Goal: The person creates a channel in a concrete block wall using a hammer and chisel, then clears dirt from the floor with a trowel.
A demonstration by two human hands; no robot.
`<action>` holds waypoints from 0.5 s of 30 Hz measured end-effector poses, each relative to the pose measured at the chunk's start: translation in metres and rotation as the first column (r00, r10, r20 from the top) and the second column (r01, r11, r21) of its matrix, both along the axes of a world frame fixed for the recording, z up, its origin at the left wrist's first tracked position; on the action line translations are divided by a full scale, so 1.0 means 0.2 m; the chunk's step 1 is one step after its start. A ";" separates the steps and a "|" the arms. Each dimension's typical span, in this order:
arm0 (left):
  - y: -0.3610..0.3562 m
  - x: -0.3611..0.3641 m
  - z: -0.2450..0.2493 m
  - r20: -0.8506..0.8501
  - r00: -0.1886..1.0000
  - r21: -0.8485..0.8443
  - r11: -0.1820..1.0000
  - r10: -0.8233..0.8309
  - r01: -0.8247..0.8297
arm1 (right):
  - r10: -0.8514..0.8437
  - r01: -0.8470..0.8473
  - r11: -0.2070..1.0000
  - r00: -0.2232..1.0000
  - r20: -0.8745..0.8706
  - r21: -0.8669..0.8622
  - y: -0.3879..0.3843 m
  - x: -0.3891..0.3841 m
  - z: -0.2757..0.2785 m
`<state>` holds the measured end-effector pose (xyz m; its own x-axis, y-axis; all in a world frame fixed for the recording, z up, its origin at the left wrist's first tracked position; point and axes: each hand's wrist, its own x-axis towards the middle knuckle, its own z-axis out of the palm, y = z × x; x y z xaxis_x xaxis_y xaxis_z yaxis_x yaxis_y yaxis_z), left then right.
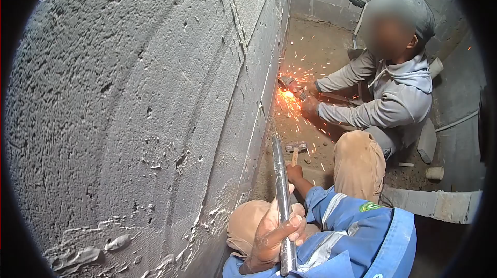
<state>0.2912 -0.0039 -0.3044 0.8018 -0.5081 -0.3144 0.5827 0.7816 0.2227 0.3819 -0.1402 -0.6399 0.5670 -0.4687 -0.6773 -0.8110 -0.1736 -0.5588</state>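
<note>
My left hand (274, 231) is closed around a shiny round steel bar (281, 179), which points away from me beside the wall. The bar's far end is close to the foot of the wall. My right hand (295, 174) grips the wooden handle of a hammer (295, 157) low over the dirt floor. The hammer's metal head lies just right of the bar's far end. Part of my right hand is hidden behind the bar and my sleeve.
A rough grey block wall (155, 97) rises on my left. Ahead, a crouching co-worker (393, 92) holds an angle grinder (298, 91) against the wall's foot, throwing orange sparks over the floor. Concrete blocks (451, 206) stand at my right, near a piece of pipe (435, 173).
</note>
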 end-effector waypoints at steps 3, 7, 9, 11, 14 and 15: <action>0.00 0.00 -0.01 0.005 1.000 0.000 1.000 -0.001 0.001 | 0.011 -0.009 0.999 0.999 0.037 -0.039 0.00 0.00 -0.04; 0.00 0.00 0.00 0.002 1.000 -0.001 1.000 -0.002 0.002 | 0.002 -0.001 0.999 0.999 0.037 -0.036 0.00 0.01 -0.04; 0.00 0.00 0.00 0.005 1.000 0.001 1.000 -0.004 0.004 | -0.017 0.016 1.000 0.999 0.038 0.014 0.00 0.01 -0.02; 0.00 0.00 0.00 0.007 1.000 0.002 1.000 -0.006 0.006 | -0.031 0.030 0.999 0.998 0.046 0.027 0.01 0.01 -0.03; 0.00 -0.02 -0.02 0.006 1.000 -0.001 1.000 -0.001 0.001 | -0.037 0.035 0.999 0.998 0.048 0.038 0.00 0.00 -0.06; 0.00 -0.03 -0.05 0.003 1.000 0.004 1.000 -0.001 0.001 | -0.032 0.031 0.999 0.998 0.045 0.036 0.00 -0.01 -0.08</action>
